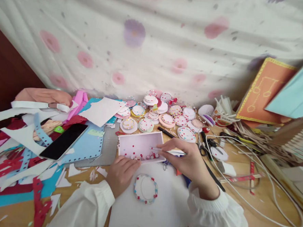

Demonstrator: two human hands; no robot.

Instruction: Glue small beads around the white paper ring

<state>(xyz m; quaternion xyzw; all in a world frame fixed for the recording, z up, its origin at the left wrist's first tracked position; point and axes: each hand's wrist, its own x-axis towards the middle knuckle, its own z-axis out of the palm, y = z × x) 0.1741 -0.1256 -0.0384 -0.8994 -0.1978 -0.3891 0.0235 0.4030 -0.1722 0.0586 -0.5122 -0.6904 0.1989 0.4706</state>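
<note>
My right hand (188, 158) pinches thin metal tweezers (174, 151), their tips over the inside of a shallow white box (142, 141). Small red and pink pieces (149, 157) lie mostly along the box's near side, and a few red ones are scattered on its floor. With its fingers bent over the near left edge, my left hand (122, 175) grips the box. Whether a piece sits between the tweezer tips is too small to tell. A ring of red, blue and white pieces (134, 192) lies on a white paper sheet (173, 200) in front of the box.
Several small layered paper discs with coloured dots (145, 125) stand behind the box. Left are paper scraps (19, 136) and a phone (64, 141). To the right lie a white cable (268, 165), scissors (202, 150), a cup of white sticks (221, 117) and an orange card (263, 94).
</note>
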